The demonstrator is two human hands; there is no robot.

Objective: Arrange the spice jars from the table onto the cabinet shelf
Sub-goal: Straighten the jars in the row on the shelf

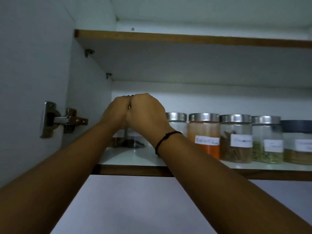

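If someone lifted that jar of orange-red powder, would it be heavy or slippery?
Probably hefty: the red powder jar looks like glass, seemingly well filled. Smooth walls may slip; the paper label adds grip. Flat-based, so unlikely to roll.

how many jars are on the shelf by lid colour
silver-lidded jars: 4
dark-lidded jar: 1
leftmost jar, lid hidden under the left hand and right hand: 1
total: 6
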